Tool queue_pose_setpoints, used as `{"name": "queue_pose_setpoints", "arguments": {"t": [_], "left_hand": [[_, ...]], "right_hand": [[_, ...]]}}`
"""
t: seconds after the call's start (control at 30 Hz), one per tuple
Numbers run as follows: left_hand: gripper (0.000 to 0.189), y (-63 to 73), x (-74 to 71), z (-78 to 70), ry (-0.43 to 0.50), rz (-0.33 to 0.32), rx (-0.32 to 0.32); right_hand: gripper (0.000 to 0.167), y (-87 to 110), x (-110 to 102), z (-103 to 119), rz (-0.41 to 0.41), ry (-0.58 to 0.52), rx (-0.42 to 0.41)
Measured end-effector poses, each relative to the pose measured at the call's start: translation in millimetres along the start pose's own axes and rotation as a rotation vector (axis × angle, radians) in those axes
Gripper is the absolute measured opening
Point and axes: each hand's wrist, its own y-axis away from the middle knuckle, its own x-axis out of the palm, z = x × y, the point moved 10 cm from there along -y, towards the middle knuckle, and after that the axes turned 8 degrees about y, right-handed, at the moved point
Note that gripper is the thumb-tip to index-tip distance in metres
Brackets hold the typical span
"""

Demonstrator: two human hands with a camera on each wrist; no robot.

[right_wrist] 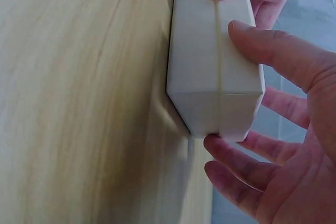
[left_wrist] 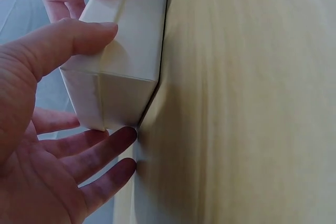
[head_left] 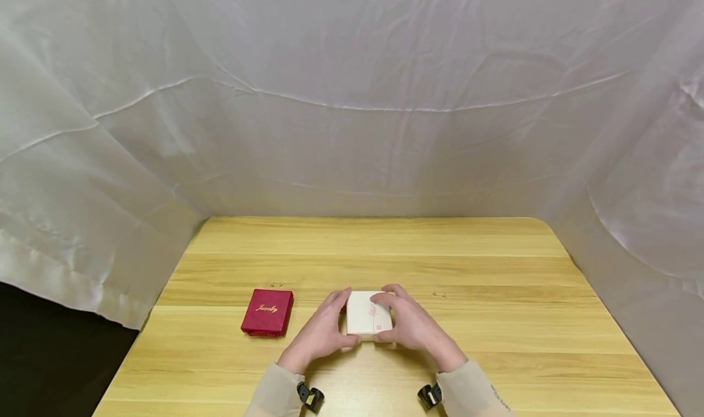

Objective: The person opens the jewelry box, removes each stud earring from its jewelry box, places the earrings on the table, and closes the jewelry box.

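Note:
A square white lidded box (head_left: 360, 313) with a faint pink print on top sits on the wooden table. My left hand (head_left: 326, 328) holds its left side, the thumb on the near face and the fingers round toward the far edge. On the opposite side, my right hand (head_left: 412, 322) grips it likewise, with one finger over the top. Along the side of the white box (left_wrist: 139, 35) in the left wrist view runs a thin seam between lid and base. Both thumbs press the same face of the box (right_wrist: 194, 40) in the right wrist view.
To the left lies a dark red box (head_left: 267, 312) with gold "Jewelry" lettering on its lid. The wooden table (head_left: 495, 282) is enclosed at the back and sides by pale fabric (head_left: 374, 148). A dark area (head_left: 49, 350) shows beyond the table's left edge.

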Motion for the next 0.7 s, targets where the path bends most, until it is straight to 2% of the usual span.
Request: {"name": "queue_pose_setpoints", "arguments": {"t": [0.7], "left_hand": [[0.097, -1.6, 4.8, 5.0, -0.038, 0.031, -0.025]], "right_hand": [[0.070, 0.3, 10, -2, 0.011, 0.062, -0.010]]}}
